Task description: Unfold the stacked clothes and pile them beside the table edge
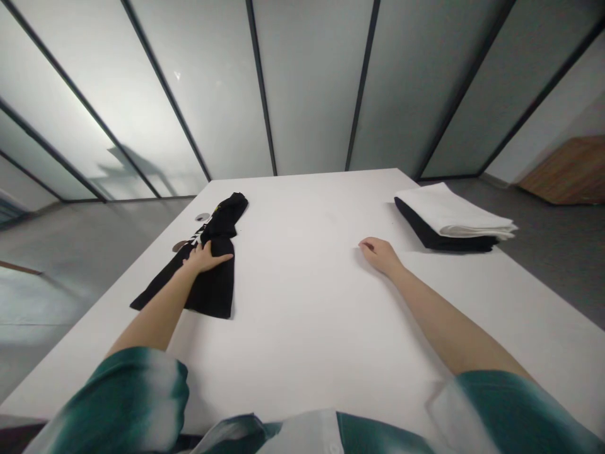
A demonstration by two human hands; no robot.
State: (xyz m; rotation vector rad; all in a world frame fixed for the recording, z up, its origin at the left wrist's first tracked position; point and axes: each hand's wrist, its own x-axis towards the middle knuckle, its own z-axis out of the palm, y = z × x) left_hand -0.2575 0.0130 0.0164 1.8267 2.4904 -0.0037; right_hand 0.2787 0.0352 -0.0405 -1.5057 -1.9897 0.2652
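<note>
A black garment [215, 265] lies bunched lengthwise at the left side of the white table [312, 302]. My left hand [205, 257] rests on its middle, fingers and thumb closing on the cloth. My right hand [378, 252] lies on the bare tabletop right of centre, fingers loosely curled under with nothing seen in them. At the far right of the table sits a folded stack, a white cloth [451, 211] on top of a black one [437, 238], a short way beyond my right hand.
Two small round marks [202, 217] show on the table's left edge beside the garment. Frosted glass wall panels with dark frames rise behind the table. A wooden cabinet [567, 170] stands on the grey floor at the far right.
</note>
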